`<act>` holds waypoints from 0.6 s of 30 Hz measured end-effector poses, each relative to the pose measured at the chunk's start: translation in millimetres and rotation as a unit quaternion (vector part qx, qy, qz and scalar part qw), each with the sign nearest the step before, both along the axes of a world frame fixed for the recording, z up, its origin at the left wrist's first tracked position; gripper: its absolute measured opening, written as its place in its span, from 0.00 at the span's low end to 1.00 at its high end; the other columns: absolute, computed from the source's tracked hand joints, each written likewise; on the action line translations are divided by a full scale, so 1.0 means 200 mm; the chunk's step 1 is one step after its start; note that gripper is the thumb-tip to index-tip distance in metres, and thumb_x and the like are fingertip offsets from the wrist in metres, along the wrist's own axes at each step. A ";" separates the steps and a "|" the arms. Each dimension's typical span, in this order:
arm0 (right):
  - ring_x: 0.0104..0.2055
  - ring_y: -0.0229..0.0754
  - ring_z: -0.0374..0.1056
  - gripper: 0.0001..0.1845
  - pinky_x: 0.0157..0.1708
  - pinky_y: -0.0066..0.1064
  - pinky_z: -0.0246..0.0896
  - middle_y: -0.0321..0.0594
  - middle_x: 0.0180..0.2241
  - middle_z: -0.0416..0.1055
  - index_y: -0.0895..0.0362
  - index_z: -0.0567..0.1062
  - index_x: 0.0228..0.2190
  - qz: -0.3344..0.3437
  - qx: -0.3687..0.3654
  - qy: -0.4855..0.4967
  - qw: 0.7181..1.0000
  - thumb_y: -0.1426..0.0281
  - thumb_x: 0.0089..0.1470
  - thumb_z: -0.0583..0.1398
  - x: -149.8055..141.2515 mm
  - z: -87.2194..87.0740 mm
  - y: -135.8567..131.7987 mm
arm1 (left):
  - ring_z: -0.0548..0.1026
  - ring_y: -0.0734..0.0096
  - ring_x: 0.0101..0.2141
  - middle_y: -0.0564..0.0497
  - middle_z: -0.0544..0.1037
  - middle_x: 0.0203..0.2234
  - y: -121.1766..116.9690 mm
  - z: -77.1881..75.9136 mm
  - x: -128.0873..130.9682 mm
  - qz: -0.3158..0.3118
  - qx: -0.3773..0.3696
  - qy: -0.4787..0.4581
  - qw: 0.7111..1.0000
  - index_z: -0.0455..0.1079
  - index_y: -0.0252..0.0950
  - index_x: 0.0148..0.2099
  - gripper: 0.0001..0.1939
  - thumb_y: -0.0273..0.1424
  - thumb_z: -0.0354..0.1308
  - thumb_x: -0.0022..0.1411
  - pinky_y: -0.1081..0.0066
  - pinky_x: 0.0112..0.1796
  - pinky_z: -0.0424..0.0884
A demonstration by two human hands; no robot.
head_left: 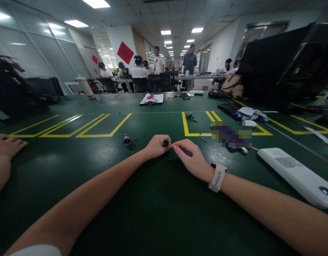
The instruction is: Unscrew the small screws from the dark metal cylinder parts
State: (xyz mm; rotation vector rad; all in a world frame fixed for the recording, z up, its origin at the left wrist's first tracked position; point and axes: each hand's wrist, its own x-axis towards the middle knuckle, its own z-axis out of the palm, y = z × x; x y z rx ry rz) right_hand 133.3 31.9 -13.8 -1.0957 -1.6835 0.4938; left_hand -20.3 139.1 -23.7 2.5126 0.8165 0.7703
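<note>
My left hand (pixel 155 146) is closed around a small round metal housing (pixel 165 143), its hollow end turned towards me. From the right, my right hand (pixel 192 156) grips a small screwdriver (pixel 187 152) with a dark purple handle. Its thin metal shaft reaches the rim of the housing; whether the tip is inside I cannot tell. A similar metal part (pixel 127 139) stands on the green table left of my left hand, with several tiny dark pieces around it. Another tiny ring-shaped piece (pixel 169 160) lies just below my hands.
Another person's hand (pixel 4 153) rests at the left edge. To the right are a white power bank-like device (pixel 297 176), a blurred purple item (pixel 229 135) and a cloth (pixel 250 113). A metal fitting (pixel 191 116) lies within yellow tape. Papers (pixel 151 99) lie farther back.
</note>
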 end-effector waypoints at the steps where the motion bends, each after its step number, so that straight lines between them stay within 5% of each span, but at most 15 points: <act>1: 0.36 0.42 0.67 0.09 0.39 0.37 0.60 0.40 0.32 0.73 0.55 0.76 0.31 -0.005 -0.002 -0.004 1.000 0.68 0.54 0.55 0.00 0.00 0.00 | 0.62 0.78 0.20 0.57 0.65 0.17 0.00 0.00 0.00 0.002 0.002 -0.003 1.000 0.64 0.33 0.25 0.12 0.37 0.56 0.51 0.77 0.22 0.57; 7: 0.37 0.44 0.68 0.12 0.40 0.38 0.59 0.39 0.30 0.74 0.55 0.77 0.29 0.035 -0.102 0.082 0.991 0.65 0.54 0.55 0.00 0.02 0.00 | 0.63 0.78 0.21 0.57 0.66 0.19 0.01 0.00 -0.01 0.003 0.003 0.007 1.000 0.63 0.33 0.25 0.09 0.34 0.58 0.49 0.77 0.23 0.58; 18: 0.36 0.43 0.69 0.11 0.40 0.36 0.58 0.38 0.27 0.75 0.56 0.78 0.24 0.022 -0.119 0.170 0.978 0.69 0.50 0.57 0.01 0.03 0.02 | 0.66 0.76 0.25 0.56 0.68 0.21 0.00 0.00 0.00 -0.027 0.030 0.028 0.999 0.65 0.34 0.27 0.05 0.29 0.56 0.52 0.75 0.27 0.61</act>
